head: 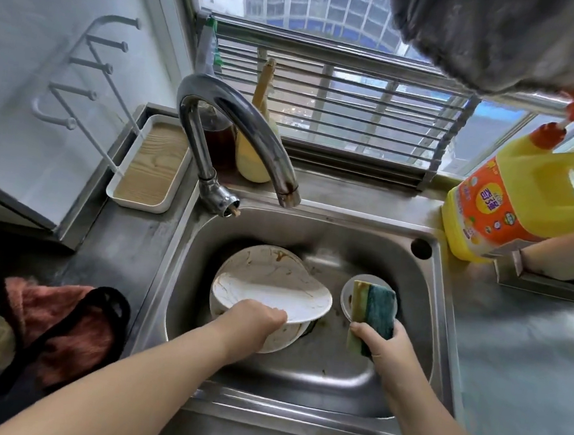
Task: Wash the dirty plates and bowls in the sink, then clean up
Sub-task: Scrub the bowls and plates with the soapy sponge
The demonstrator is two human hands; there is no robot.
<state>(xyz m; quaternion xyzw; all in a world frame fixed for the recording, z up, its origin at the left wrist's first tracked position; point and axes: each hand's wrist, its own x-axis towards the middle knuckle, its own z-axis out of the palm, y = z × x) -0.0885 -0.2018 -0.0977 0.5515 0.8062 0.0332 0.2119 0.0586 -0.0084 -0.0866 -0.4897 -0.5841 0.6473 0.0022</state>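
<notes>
Left hand: gripping the near rim of a white stained plate, held tilted over a soiled bowl inside the steel sink; right hand: clamped round a green-and-yellow sponge, just beside the plate, above a small round lid or dish on the sink floor. Beyond: curved tap over the basin; white tray far left; yellow detergent jug far right.

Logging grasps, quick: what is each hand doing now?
Left hand: grips the white plate.
Right hand: grips the sponge.
</notes>
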